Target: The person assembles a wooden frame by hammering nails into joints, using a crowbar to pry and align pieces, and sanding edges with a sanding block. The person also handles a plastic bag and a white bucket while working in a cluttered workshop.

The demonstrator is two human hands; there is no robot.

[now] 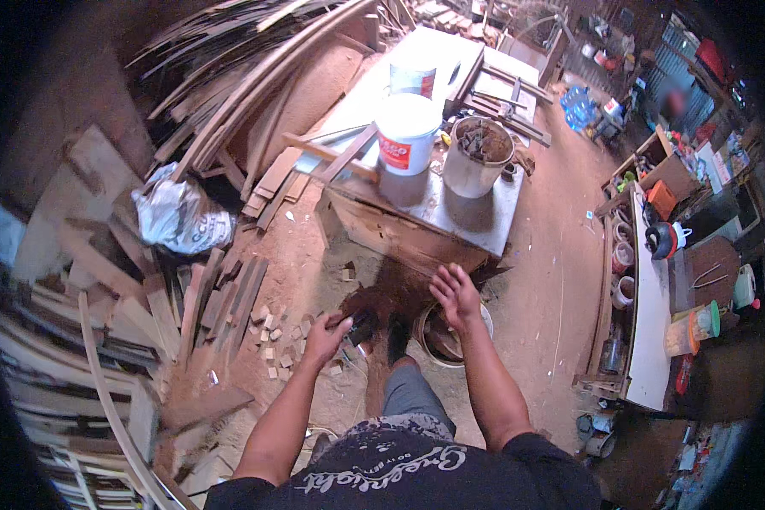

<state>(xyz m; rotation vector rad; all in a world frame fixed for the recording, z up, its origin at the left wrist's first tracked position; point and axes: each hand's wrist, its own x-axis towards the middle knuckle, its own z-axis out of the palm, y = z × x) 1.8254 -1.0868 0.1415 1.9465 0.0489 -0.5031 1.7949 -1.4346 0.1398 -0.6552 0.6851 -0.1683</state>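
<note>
My left hand (323, 342) hangs in front of me at the left, thumb and fingers apart, with nothing visible in its grasp. Close to it, low down, is a dark object (362, 326) whose kind I cannot make out. My right hand (456, 297) is raised, fingers stretched toward the white-topped worktable (484, 223), and holds nothing. Below that hand a round bucket (438, 350) stands on the floor, partly hidden by my hand and forearm. On the table stand a white bucket with a red label (406, 136) and a pale bucket (476, 174) with dark scraps in it.
Timber strips (229, 76) are piled at the far left, near a white plastic bag (183, 212). Small wood blocks (272, 340) litter the floor. Wooden frames (510, 89) lie on the table's far end. A cluttered bench (646, 340) with containers runs along the right.
</note>
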